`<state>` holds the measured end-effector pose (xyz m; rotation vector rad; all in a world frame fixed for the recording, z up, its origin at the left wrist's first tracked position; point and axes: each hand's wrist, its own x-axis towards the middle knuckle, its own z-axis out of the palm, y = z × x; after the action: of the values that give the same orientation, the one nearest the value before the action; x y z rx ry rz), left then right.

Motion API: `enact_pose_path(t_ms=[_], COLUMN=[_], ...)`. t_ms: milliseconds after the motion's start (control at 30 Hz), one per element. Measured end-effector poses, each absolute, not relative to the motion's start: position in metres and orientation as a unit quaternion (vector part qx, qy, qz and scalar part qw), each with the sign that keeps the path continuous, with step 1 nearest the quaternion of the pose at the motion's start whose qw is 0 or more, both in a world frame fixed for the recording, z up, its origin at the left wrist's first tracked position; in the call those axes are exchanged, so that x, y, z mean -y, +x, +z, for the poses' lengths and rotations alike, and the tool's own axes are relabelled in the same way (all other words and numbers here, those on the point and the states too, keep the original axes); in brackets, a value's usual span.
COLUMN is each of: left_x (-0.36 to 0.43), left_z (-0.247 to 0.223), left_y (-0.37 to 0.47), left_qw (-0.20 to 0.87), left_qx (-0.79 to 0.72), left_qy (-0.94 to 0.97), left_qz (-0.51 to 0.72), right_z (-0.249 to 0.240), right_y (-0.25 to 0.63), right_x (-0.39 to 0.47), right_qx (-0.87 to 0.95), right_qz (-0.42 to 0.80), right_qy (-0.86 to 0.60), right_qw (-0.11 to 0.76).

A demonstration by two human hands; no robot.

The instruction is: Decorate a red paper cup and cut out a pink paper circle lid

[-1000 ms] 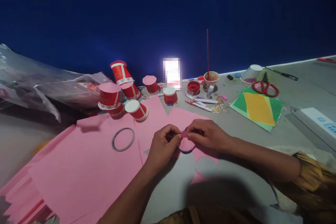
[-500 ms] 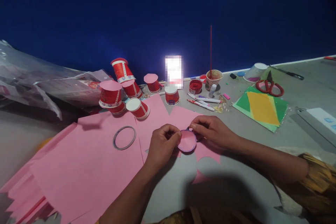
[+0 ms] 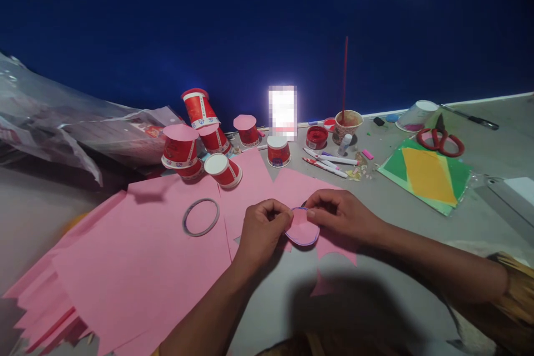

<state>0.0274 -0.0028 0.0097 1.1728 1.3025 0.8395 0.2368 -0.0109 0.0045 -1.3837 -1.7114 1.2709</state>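
A pink paper circle (image 3: 302, 229) with a purple-blue outline is held up between my hands at the middle of the table. My left hand (image 3: 265, 228) pinches its left edge between thumb and fingers. On the opposite side, my right hand (image 3: 342, 212) has its thumb and fingers closed on the upper right edge. Something small and dark shows just behind the right fingertips, too hidden to name. Beneath and behind the circle lie cut pink paper sheets (image 3: 292, 183). A grey ring (image 3: 201, 232) rests on the pink paper left of my left hand.
Several red paper cups (image 3: 180, 147), some topped with pink paper, stand at the back left near clear plastic bags (image 3: 83, 105). Behind my hands are a white-topped cup (image 3: 278, 154), a red paint jar (image 3: 317, 138) and markers (image 3: 329, 167). Red-handled scissors (image 3: 453, 146) lie on coloured paper (image 3: 429, 175).
My right thumb and fingers have shifted onto the face and upper right edge of the circle. The camera view has turned slightly, so the table things appear farther right.
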Motion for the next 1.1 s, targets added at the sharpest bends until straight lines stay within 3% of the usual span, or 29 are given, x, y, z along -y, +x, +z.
enact_pose_path(t_ms=[367,1100], left_x=[0.0076,0.0072], left_z=[0.0113,0.0110], left_y=[0.0298,0.0303], left_qw=[0.583,0.598], left_qx=[-0.557,-0.538], left_qy=[0.495,0.517], left_qz=[0.323,0.294], right_z=[0.0013,0.0039], right_y=[0.2292,0.2271], right_x=[0.0123,0.0104], right_qx=[0.687,0.624], right_qz=[0.429,0.515], right_qy=[-0.521,-0.529], right_qw=[0.270,0.254])
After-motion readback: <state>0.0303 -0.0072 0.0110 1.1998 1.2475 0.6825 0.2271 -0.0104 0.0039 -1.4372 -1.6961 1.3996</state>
